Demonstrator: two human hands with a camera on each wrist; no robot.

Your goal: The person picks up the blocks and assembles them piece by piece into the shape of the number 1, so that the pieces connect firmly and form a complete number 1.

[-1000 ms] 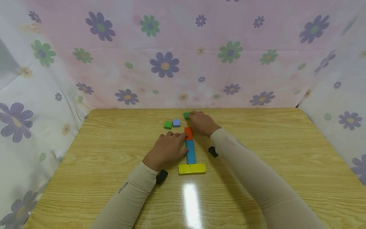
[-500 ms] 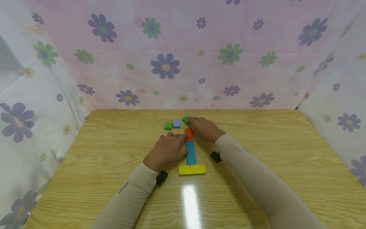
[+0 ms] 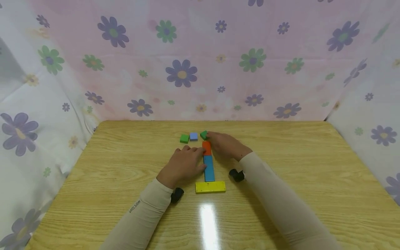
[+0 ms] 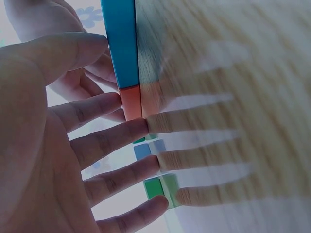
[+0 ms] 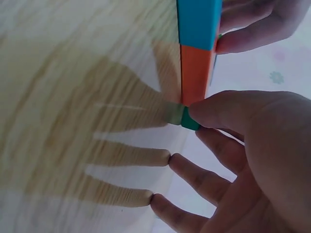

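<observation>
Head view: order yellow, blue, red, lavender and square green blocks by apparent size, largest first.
1. Yellow block
2. Blue block
3. Red block, partly covered
Unranked, below these: lavender block and square green block; they look alike.

Soft, even light with one glare.
In the head view, a white streak [image 3: 208, 225] burns on the table [image 3: 125, 166] at six o'clock, a faint shadow [image 3: 253, 209] by the right sleeve [image 3: 282, 196] at five. Both wrist views are dim and hazy, left hand [image 4: 58, 160] and right hand [image 5: 269, 150] shaded against pale cloth [image 4: 90, 18], the sheen mirroring fingers [image 5: 201, 177] toward four o'clock on the left, eight on the right.
</observation>
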